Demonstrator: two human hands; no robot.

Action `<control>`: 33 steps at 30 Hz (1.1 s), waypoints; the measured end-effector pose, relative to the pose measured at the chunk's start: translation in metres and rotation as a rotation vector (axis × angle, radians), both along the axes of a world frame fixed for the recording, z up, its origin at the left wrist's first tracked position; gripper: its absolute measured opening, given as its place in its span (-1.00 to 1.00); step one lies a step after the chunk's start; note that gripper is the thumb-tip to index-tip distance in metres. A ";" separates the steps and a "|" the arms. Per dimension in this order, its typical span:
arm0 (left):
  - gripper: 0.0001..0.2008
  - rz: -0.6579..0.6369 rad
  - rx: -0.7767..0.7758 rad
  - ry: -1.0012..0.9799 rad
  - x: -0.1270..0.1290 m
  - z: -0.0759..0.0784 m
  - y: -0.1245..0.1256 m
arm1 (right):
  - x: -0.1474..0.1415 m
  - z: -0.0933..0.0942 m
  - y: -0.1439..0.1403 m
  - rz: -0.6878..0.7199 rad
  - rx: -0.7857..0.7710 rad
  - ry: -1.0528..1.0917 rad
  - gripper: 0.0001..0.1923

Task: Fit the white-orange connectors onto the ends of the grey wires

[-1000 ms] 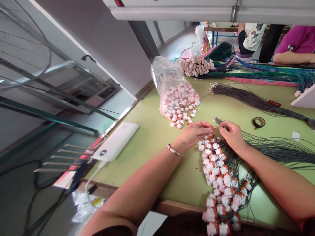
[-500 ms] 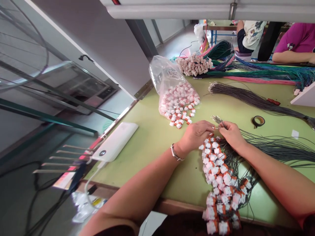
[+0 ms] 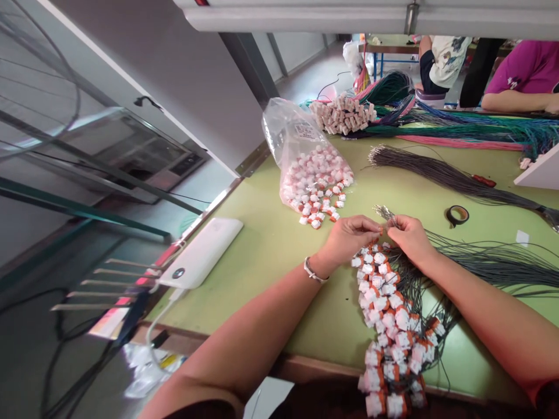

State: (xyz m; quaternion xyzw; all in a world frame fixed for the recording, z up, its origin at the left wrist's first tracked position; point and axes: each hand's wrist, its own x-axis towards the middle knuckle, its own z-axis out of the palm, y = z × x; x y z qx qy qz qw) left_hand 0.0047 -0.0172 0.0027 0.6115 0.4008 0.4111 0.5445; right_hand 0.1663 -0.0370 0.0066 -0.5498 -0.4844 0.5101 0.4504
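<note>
My left hand [image 3: 353, 235] is closed in a pinch, with a sliver of an orange-and-white connector [image 3: 381, 231] showing at its fingertips. Right beside it, my right hand [image 3: 408, 235] grips a bundle of dark wires [image 3: 386, 214], whose bare metal ends stick out past the thumb. Below both hands hangs a long cluster of white-and-orange connectors [image 3: 384, 302] attached to dark wires, running down over the table's front edge. More dark wires [image 3: 489, 262] trail to the right, under and behind my right forearm.
A clear plastic bag [image 3: 301, 151] spills loose connectors [image 3: 317, 209]. Black tape [image 3: 457, 216], a bundle of dark wires [image 3: 437, 171] and a white power bank [image 3: 198, 253] lie on the green table [image 3: 271, 244]. Colored harnesses [image 3: 345, 114] sit behind. A co-worker's purple sleeve [image 3: 524, 73] shows far right.
My left fingertips have shifted slightly and now show an orange connector edge close to my right thumb. My right hand stays nearly in place. The view has moved a little.
</note>
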 end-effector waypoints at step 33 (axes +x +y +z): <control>-0.80 0.191 0.402 0.927 -0.043 0.006 0.031 | -0.003 0.003 -0.005 -0.037 0.053 -0.032 -0.86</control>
